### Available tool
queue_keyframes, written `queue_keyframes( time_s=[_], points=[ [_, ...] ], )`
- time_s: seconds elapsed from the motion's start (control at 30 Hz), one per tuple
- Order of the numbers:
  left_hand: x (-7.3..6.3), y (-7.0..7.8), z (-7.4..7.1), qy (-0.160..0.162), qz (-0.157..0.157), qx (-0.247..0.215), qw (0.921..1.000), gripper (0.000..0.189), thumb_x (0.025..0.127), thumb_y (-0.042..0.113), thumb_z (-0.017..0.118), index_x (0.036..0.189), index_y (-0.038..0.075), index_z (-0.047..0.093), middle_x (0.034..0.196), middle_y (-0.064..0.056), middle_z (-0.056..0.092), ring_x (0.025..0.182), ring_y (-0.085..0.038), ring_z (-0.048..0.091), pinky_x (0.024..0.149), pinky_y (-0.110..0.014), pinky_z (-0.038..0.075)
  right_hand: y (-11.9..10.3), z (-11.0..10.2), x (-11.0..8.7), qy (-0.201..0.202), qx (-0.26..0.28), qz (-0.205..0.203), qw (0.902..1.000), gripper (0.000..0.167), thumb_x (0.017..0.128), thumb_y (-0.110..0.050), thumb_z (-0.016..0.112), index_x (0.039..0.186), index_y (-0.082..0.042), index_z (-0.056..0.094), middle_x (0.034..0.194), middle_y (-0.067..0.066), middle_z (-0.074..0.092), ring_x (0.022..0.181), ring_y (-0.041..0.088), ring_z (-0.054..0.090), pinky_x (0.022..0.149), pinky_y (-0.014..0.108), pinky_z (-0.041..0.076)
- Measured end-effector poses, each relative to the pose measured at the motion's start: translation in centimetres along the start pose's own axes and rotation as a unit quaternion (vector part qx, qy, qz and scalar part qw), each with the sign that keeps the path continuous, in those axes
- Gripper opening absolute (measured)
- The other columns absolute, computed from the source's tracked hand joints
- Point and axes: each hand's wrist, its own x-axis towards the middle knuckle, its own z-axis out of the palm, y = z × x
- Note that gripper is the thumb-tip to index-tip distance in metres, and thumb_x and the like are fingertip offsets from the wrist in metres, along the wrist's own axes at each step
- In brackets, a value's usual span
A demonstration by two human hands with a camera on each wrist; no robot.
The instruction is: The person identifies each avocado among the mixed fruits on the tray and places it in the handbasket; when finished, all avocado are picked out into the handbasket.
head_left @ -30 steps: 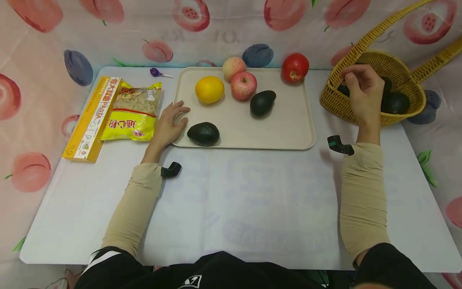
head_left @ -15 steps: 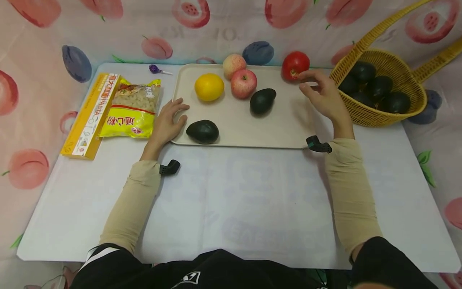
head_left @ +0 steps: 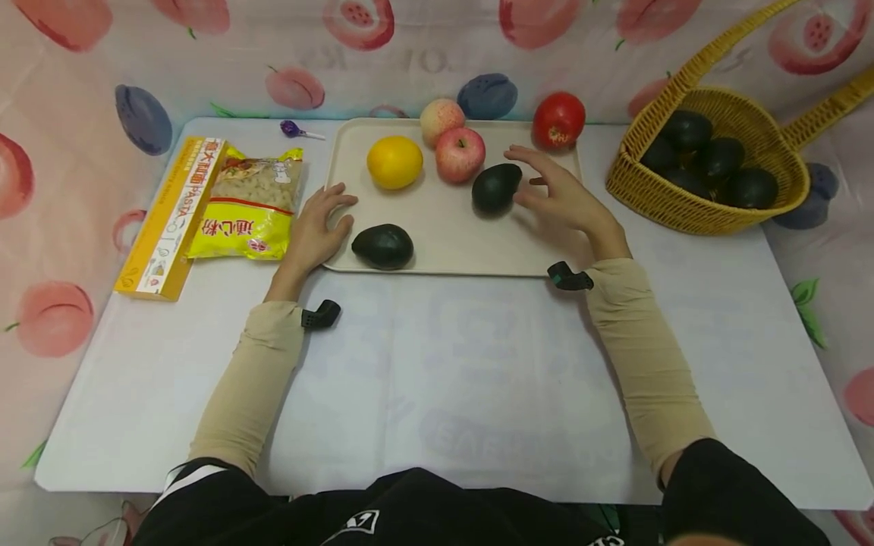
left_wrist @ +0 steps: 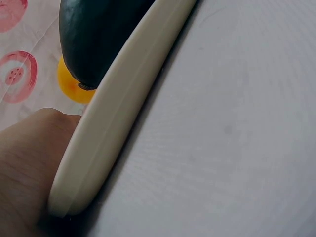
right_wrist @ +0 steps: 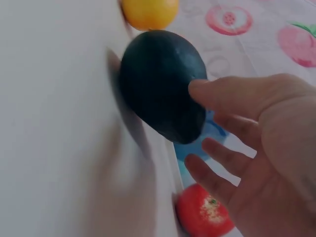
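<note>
My right hand (head_left: 565,194) reaches over the right half of the beige tray (head_left: 471,246), thumb and fingers spread at the tapered end of a dark avocado (head_left: 495,189). In the right wrist view the thumb overlaps that avocado (right_wrist: 160,81), while the other fingers stand apart beyond its end. My left hand (head_left: 317,226) rests at the tray's left rim with relaxed fingers, holding nothing. A second avocado (head_left: 383,247) lies close to it near the front rim. A lemon (head_left: 394,162), a red apple (head_left: 460,155) and a pale peach (head_left: 441,121) sit farther back on the tray.
A wicker basket (head_left: 624,182) with several avocados stands at the right, its tall handle rising above. A red tomato-like fruit (head_left: 558,120) sits at the tray's back right corner. Left lie a pasta box (head_left: 171,220), a pasta bag (head_left: 247,208) and a purple lollipop (head_left: 290,129).
My right hand has left the basket and moved left across the tray to the right-hand avocado, its fingers spreading. Another avocado now shows in the basket. The left hand has stayed put.
</note>
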Motion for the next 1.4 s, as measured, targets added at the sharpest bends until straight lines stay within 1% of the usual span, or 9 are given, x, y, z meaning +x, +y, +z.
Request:
queue_keyframes(
  time_s=[0.13, 0.23, 0.37, 0.47, 0.63, 0.83, 1.0, 1.23, 1.4],
  points=[
    [0.2, 0.0, 0.0, 0.003, 0.001, -0.001, 1.0, 0.035, 0.093, 0.023, 0.053, 0.127, 0.016, 0.058, 0.153, -0.002, 0.035, 0.146, -0.028, 0.017, 0.12, -0.05, 0.01, 1.7, 0.5, 0.7, -0.008, -0.02, -0.016, 0.9996, 0.063, 0.086, 0.001, 0.063, 0.143, -0.002, 0.036, 0.151, 0.017, 0.033, 0.14, 0.03, 0.028, 0.105, 0.057, 0.035],
    [0.2, 0.1, -0.1, 0.001, -0.001, 0.0, 1.0, 0.036, 0.093, 0.024, 0.053, 0.128, 0.016, 0.057, 0.153, -0.001, 0.034, 0.147, -0.027, 0.017, 0.12, -0.05, 0.01, 2.2, 0.6, 0.9, -0.011, -0.046, -0.018, 0.9987, 0.06, 0.086, -0.003, 0.064, 0.141, -0.006, 0.039, 0.147, 0.016, 0.038, 0.137, 0.03, 0.032, 0.106, 0.056, 0.035],
    [0.6, 0.5, -0.4, 0.0, 0.001, 0.005, 1.0, 0.036, 0.094, 0.024, 0.052, 0.128, 0.016, 0.057, 0.154, 0.0, 0.033, 0.147, -0.024, 0.016, 0.12, -0.049, 0.01, 1.7, 0.4, 1.0, 0.002, -0.098, 0.006, 0.9952, 0.058, 0.086, -0.012, 0.066, 0.139, -0.013, 0.043, 0.137, 0.015, 0.041, 0.129, 0.029, 0.036, 0.107, 0.051, 0.033],
    [0.9, 0.6, -0.5, -0.001, 0.002, 0.012, 0.9999, 0.036, 0.094, 0.025, 0.052, 0.129, 0.017, 0.057, 0.154, 0.001, 0.033, 0.147, -0.023, 0.015, 0.12, -0.048, 0.01, 1.4, 0.5, 0.9, 0.015, -0.113, 0.033, 0.993, 0.059, 0.085, -0.017, 0.069, 0.138, -0.016, 0.045, 0.129, 0.015, 0.041, 0.122, 0.027, 0.038, 0.105, 0.047, 0.034],
    [0.8, 0.4, -0.7, 0.001, -0.005, 0.015, 0.9999, 0.036, 0.094, 0.024, 0.051, 0.129, 0.017, 0.057, 0.154, 0.0, 0.033, 0.147, -0.024, 0.015, 0.12, -0.048, 0.009, 1.4, 0.8, 0.8, 0.022, -0.1, 0.064, 0.9927, 0.059, 0.084, -0.024, 0.071, 0.137, -0.016, 0.047, 0.124, 0.015, 0.04, 0.123, 0.028, 0.038, 0.103, 0.047, 0.035],
    [0.3, 0.1, -0.4, -0.006, -0.013, 0.013, 0.9998, 0.036, 0.094, 0.025, 0.052, 0.128, 0.017, 0.057, 0.154, 0.0, 0.033, 0.147, -0.024, 0.015, 0.12, -0.05, 0.009, 1.9, 1.3, 0.4, -0.004, -0.061, 0.083, 0.9947, 0.06, 0.083, -0.024, 0.071, 0.134, -0.014, 0.041, 0.135, 0.011, 0.045, 0.129, 0.029, 0.041, 0.104, 0.048, 0.039],
    [0.0, 0.0, 0.0, -0.008, -0.01, 0.013, 0.9998, 0.036, 0.093, 0.024, 0.053, 0.128, 0.017, 0.057, 0.153, -0.001, 0.034, 0.147, -0.025, 0.016, 0.12, -0.051, 0.01, 2.2, 1.5, 0.0, -0.012, -0.055, 0.076, 0.9955, 0.064, 0.083, -0.028, 0.072, 0.136, -0.016, 0.039, 0.135, 0.009, 0.05, 0.125, 0.027, 0.046, 0.101, 0.046, 0.043],
    [-0.1, 0.1, 0.0, -0.005, -0.005, 0.011, 0.9999, 0.036, 0.093, 0.023, 0.053, 0.128, 0.015, 0.057, 0.153, -0.003, 0.034, 0.147, -0.027, 0.017, 0.12, -0.05, 0.01, 2.4, 1.1, -0.4, 0.008, -0.062, 0.044, 0.9971, 0.062, 0.082, -0.028, 0.073, 0.136, -0.017, 0.045, 0.136, 0.004, 0.046, 0.121, 0.021, 0.041, 0.098, 0.043, 0.04],
    [0.0, 0.0, 0.0, 0.0, -0.001, 0.012, 0.9999, 0.036, 0.092, 0.023, 0.054, 0.127, 0.016, 0.058, 0.153, -0.003, 0.035, 0.146, -0.027, 0.018, 0.12, -0.05, 0.011, 2.0, 0.4, -0.7, 0.025, -0.046, 0.058, 0.9969, 0.06, 0.082, -0.03, 0.072, 0.136, -0.023, 0.045, 0.139, 0.0, 0.044, 0.124, 0.018, 0.039, 0.102, 0.045, 0.037]
  ],
)
